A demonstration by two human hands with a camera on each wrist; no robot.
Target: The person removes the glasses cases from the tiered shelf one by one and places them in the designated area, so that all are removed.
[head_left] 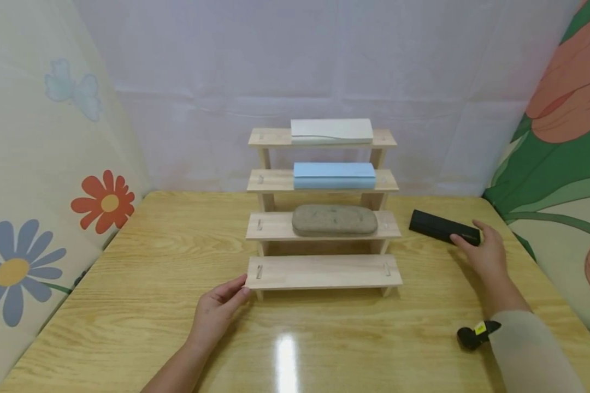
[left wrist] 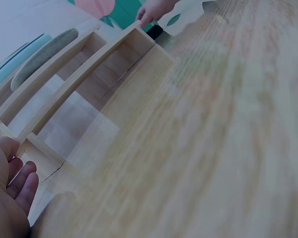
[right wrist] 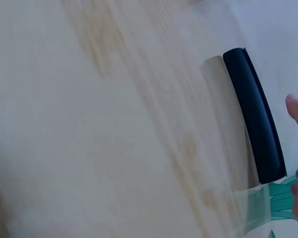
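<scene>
A wooden four-step display stand [head_left: 324,273] stands mid-table. My left hand [head_left: 216,314] pinches the front left corner of its lowest step; in the left wrist view the thumb [left wrist: 7,145] meets the shelf end and the other fingers hang loosely bent below. A black glasses case [head_left: 437,225] lies slanted on the table right of the stand. Over its right end is my right hand [head_left: 487,251], thumb and forefinger spread to either side. In the right wrist view a gap shows between the fingers and the black case [right wrist: 256,119].
On the upper steps lie a white glasses case [head_left: 331,131], a light blue one [head_left: 334,176] and a grey-brown rounded one [head_left: 334,220]. A black strap-like device [head_left: 477,334] sits by the right sleeve. Cloth walls [head_left: 216,65] enclose the wooden table [head_left: 167,262] at back and sides.
</scene>
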